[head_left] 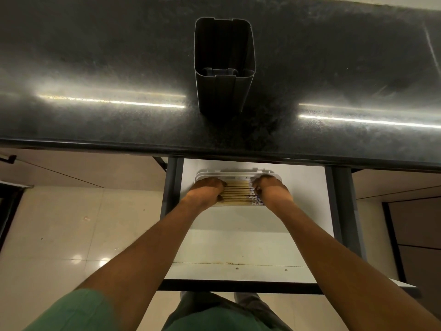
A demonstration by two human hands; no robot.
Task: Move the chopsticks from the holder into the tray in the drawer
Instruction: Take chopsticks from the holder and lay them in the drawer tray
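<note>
Here, one dark holder stands upright on the counter, and one white tray sits in the open drawer with about nine chopsticks lying side by side in it. They lie between my two hands: left hand curled over their left ends, right hand curled over their printed right ends.

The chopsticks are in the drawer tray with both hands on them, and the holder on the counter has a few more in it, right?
No: the head view shows the holder on the counter empty. The chopsticks are in the tray in the drawer, with the left hand and right hand on them.
</note>
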